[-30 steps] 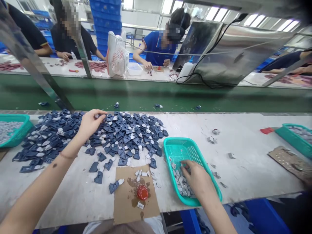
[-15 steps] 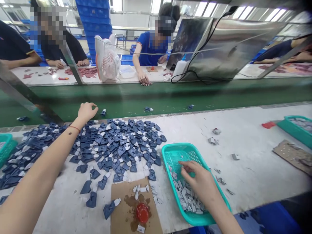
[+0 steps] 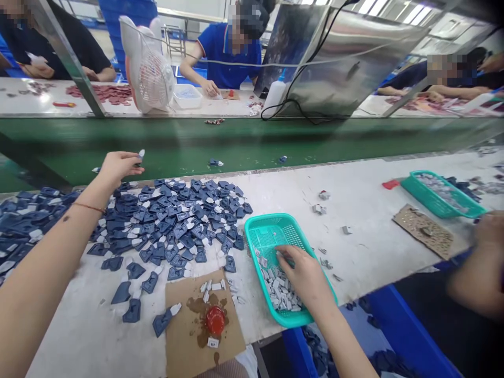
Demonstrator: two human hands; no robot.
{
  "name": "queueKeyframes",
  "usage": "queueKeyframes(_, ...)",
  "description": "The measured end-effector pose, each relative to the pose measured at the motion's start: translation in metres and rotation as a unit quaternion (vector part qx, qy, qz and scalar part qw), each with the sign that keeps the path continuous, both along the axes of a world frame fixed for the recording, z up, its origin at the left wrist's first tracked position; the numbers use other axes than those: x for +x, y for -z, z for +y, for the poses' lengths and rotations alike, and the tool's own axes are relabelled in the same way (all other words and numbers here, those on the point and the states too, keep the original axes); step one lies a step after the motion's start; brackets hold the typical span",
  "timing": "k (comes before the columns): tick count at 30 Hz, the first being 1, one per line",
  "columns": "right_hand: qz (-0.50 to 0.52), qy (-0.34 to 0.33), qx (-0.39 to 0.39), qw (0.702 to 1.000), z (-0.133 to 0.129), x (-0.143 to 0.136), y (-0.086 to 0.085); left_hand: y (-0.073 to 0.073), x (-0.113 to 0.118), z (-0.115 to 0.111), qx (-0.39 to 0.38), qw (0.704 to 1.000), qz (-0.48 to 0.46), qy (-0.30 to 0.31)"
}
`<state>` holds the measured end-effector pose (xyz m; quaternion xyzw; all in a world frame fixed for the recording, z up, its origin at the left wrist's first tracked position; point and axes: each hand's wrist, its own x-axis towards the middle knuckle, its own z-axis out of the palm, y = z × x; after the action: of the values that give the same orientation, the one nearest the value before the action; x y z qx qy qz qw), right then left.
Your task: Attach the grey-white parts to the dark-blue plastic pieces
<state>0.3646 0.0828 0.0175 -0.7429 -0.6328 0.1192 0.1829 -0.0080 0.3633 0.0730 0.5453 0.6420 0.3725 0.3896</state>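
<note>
Over the edge of the green belt, my left hand [image 3: 124, 167] pinches a small navy piece with a white tip [image 3: 140, 154]. Below it spreads a heap of navy pieces with white tips [image 3: 177, 220]. My right hand [image 3: 301, 270] is over the teal basket [image 3: 291, 220], thumb and forefinger together; whether a small piece sits between them is too small to tell. Small white-grey tags [image 3: 277, 286] fill the basket's lower part. Left of the basket lies brown cardboard [image 3: 181, 349] with a wet stain, a red round cap [image 3: 215, 320] and several white tags.
The green belt [image 3: 252, 142] carries a few navy pieces. At the right are another teal basket [image 3: 437, 205], cardboard [image 3: 409, 226] and a person's blurred arm [image 3: 478, 268]. A blue bin [image 3: 413, 336] stands below the table edge. People sit across the belt.
My left hand has closed on a navy piece from the belt and lifted it. My right thumb and forefinger have come together over the basket. The view has shifted, showing more at the right.
</note>
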Motion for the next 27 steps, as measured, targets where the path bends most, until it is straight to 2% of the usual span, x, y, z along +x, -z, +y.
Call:
queueKeyframes(3,0.005,0.005,-0.002,1.0,-0.002,0.001,0.001,-0.017,0.004,-0.032,0.007,0.995,-0.096,-0.011)
queueKeyframes(6,0.01,0.008,0.0,1.0,-0.001,0.001,0.001,-0.028,0.009,-0.074,-0.02,0.981,-0.19,0.008)
queueKeyframes(10,0.018,0.015,0.007,1.0,0.001,0.001,0.001,-0.031,0.013,-0.141,-0.081,0.949,-0.298,0.058)
queueKeyframes(12,0.03,0.016,0.013,0.999,0.0,-0.003,-0.003,-0.024,0.013,-0.176,-0.124,0.927,-0.349,0.06)
queueKeyframes(15,0.069,0.002,0.019,0.997,-0.011,-0.025,-0.016,-0.005,0.014,-0.226,-0.174,0.9,-0.396,0.054)
queueKeyframes(19,0.144,-0.087,0.017,0.986,-0.034,-0.076,-0.037,0.027,0.018,-0.283,-0.213,0.893,-0.392,0.05)
queueKeyframes(23,0.159,-0.158,0.016,0.974,-0.049,-0.116,-0.044,0.047,0.024,-0.319,-0.221,0.894,-0.389,0.027)
queueKeyframes(27,0.162,-0.192,-0.011,0.968,-0.055,-0.133,-0.036,0.058,0.029,-0.336,-0.231,0.887,-0.396,0.047)
